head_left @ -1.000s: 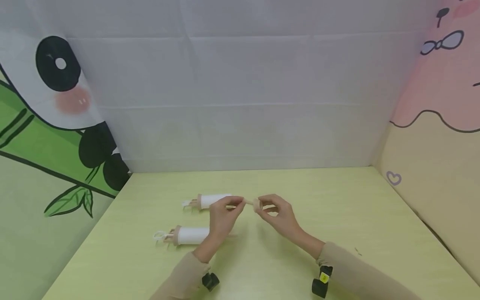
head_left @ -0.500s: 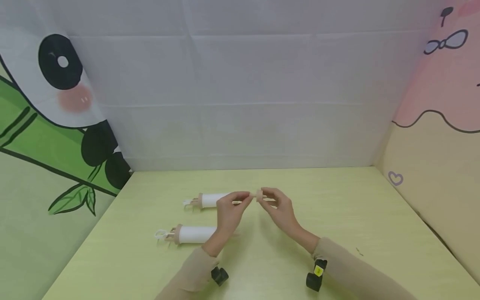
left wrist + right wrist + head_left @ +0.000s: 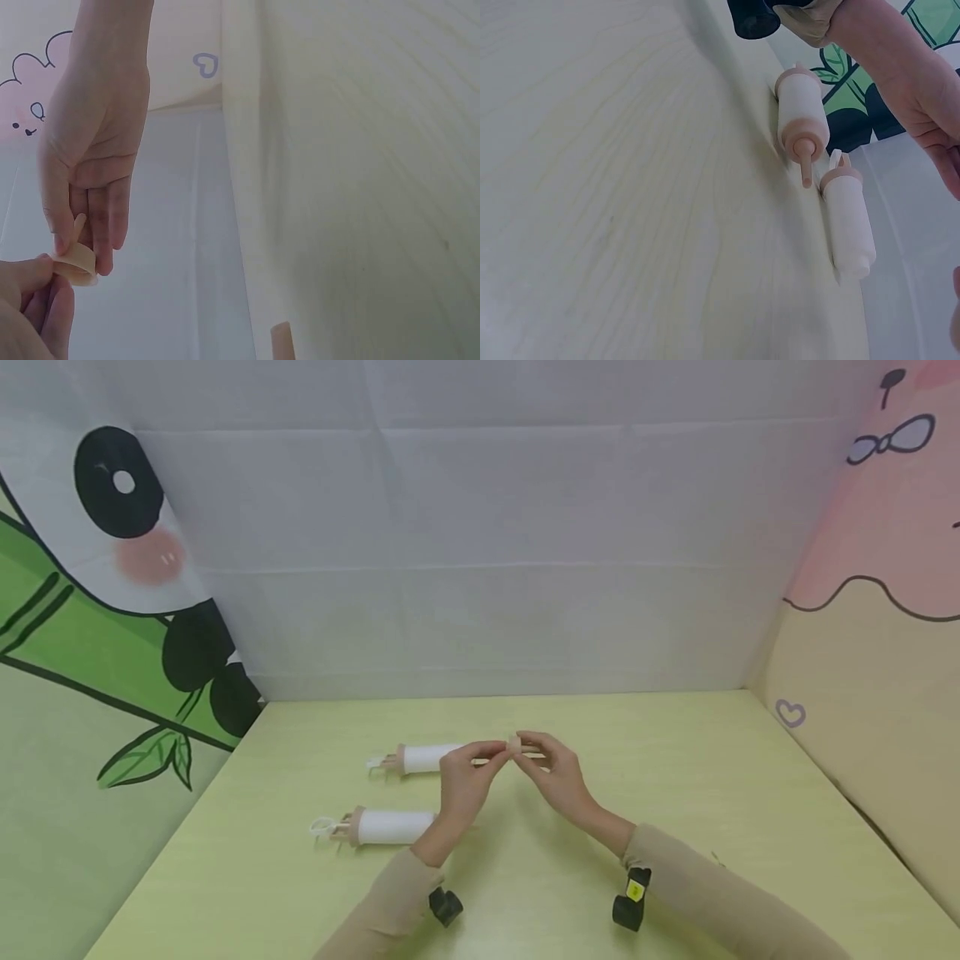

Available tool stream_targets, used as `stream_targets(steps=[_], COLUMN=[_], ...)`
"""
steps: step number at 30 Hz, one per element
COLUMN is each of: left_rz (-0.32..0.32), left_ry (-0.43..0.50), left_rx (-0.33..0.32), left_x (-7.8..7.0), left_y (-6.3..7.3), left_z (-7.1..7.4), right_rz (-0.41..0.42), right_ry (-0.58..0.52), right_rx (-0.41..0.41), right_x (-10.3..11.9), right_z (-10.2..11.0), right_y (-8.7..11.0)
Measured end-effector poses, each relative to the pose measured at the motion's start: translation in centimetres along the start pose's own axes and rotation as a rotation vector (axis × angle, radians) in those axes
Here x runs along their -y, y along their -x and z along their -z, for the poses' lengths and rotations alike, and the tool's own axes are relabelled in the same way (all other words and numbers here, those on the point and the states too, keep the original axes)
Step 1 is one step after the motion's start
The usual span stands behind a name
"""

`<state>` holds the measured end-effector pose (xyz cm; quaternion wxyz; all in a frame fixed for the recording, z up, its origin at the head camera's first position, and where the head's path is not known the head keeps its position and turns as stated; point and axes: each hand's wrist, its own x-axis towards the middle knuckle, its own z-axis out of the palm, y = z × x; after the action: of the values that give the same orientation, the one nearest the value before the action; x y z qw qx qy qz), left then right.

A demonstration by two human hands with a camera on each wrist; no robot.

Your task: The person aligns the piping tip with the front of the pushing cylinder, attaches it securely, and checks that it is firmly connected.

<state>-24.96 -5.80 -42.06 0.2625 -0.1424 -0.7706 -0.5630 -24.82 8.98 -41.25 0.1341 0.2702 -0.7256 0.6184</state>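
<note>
Both hands meet at a small beige nozzle cap (image 3: 513,744), held up above the table. In the left wrist view the nozzle (image 3: 79,225) points toward the right palm, and the cap's open side faces the left hand. My left hand (image 3: 465,781) pinches at that open side with thumb and fingertips. Thumb and fingers of my right hand (image 3: 557,779) grip the cap around its nozzle side. Two white squeeze bottles lie left of the hands: the near bottle (image 3: 801,109) has a beige nozzle cap on, while the far bottle (image 3: 849,221) shows a bare white neck.
The bottles lie on a pale wood table (image 3: 637,743), their beige and white fittings (image 3: 330,828) pointing left. A white sheet (image 3: 487,527) stands behind, and printed panels flank both sides. Small dark marks (image 3: 717,859) show near the right sleeve.
The hands have risen slightly and come closer together. The beige rod that showed between the left fingertips and the cap is no longer visible there, and the left fingertips now meet the cap.
</note>
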Motion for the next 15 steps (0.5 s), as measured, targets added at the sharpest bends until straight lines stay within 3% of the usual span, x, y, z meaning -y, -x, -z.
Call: stream_targets(steps=[7,15], left_rz=[-0.055,-0.031], left_ry=[-0.018,-0.003], left_rx=[-0.003,0.041], left_x=[0.39,0.62], left_y=[-0.30,-0.35], left_z=[0.12,0.14], right_rz=[-0.005,-0.085], right_ry=[-0.019,-0.066], right_rx=[-0.008,-0.026], right_x=[-0.12,-0.21], right_z=[-0.16,-0.45], right_y=[-0.34,-0.33])
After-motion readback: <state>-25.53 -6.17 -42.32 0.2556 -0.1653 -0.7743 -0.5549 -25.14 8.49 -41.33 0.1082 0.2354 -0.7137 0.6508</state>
